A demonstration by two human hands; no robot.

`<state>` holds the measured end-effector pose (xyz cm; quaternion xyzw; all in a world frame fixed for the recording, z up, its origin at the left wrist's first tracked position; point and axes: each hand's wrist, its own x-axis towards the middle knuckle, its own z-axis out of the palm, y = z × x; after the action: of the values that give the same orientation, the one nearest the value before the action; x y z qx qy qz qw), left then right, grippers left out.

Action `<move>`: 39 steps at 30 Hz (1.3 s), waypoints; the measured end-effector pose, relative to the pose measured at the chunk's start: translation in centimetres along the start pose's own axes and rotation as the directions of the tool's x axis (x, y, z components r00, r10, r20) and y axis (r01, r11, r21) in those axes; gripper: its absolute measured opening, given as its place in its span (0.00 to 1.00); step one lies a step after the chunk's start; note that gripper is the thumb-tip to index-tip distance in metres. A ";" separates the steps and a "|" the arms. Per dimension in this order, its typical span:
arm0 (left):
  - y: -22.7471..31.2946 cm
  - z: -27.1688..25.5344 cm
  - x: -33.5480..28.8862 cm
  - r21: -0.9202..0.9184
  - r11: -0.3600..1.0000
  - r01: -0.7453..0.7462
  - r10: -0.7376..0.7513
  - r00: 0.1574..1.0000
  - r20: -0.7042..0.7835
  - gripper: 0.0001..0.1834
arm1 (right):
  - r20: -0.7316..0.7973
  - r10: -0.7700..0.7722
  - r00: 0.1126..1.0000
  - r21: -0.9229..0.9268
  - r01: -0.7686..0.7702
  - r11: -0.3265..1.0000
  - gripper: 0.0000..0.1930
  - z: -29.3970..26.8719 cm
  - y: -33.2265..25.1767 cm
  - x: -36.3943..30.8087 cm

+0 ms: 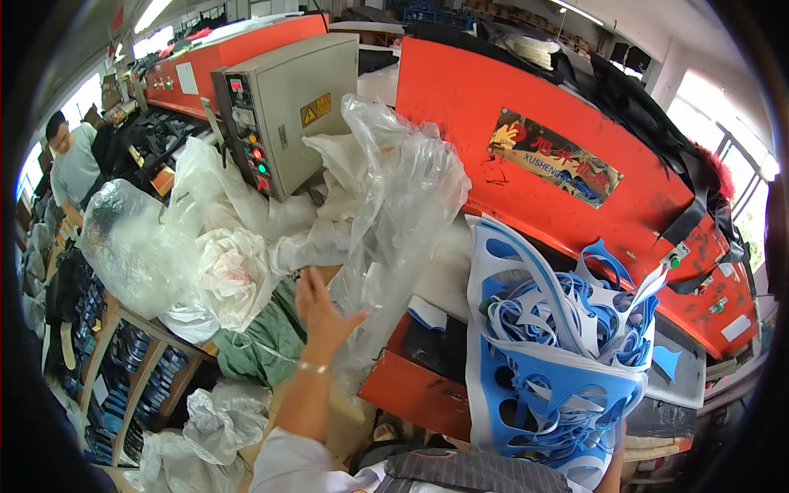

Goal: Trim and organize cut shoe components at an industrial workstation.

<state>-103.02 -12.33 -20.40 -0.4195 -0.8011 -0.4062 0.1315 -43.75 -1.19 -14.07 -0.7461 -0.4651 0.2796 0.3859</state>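
Note:
My left hand (325, 316) is raised in the middle with its thumb and fingers spread, holding nothing that I can see. A tall sheet of clear plastic film (403, 181) hangs right beside its thumb; whether they touch I cannot tell. To the right stands a large bundle of blue and white die-cut sheet scraps (567, 361), full of rounded holes and tangled strips. My right forearm (613, 460) shows at the bundle's lower right edge, and the scraps hide the hand and its fingers.
Crumpled clear bags (148, 246) and a green sack (263, 345) lie to the left. Behind are a red machine (460, 99) and a grey control box (312, 82) with lit buttons. Wooden racks (140, 386) hold dark blue parts. A person (74, 164) stands far left.

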 end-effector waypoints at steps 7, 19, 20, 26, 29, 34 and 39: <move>-3.5 4.3 4.9 -0.746 0.344 0.570 -0.569 0.759 0.318 0.14 | 0.032 -0.074 0.997 0.343 0.059 0.937 0.47 -2.6 -4.4 1.8; 9.4 -12.1 6.3 -0.855 0.304 0.419 -0.205 0.906 0.370 0.12 | -0.322 -0.772 0.548 0.310 0.832 0.461 0.41 18.9 -32.5 -11.7; 10.4 -12.6 6.0 -0.863 0.149 0.483 -0.241 0.864 0.442 0.12 | -0.257 -0.803 0.538 0.413 0.812 0.412 0.40 22.7 -33.5 -13.9; 12.5 -16.3 7.0 -0.920 0.026 0.390 -0.176 0.908 0.380 0.13 | 0.603 -0.789 0.117 0.245 0.914 0.323 0.27 38.0 -28.6 -26.0; 13.1 -17.8 6.5 -0.918 0.288 0.271 -0.248 0.947 0.202 0.14 | 0.754 -0.647 -0.113 0.287 0.943 0.170 0.26 40.9 -24.0 -27.4; 14.2 -17.5 3.5 -0.890 0.320 0.325 -0.104 0.946 0.308 0.16 | 0.786 -0.537 -0.306 0.348 0.937 -0.024 0.25 41.8 -21.7 -27.0; 11.6 -17.0 4.2 -0.893 0.299 0.336 -0.381 0.900 0.211 0.20 | 0.715 -0.437 -0.545 0.469 0.838 -0.278 0.23 33.2 -24.3 -27.3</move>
<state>-98.83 -19.21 -1.02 -0.2234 -0.5131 -0.8047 -0.1981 -92.37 -8.95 -10.26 0.0766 -0.9964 0.0366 0.0007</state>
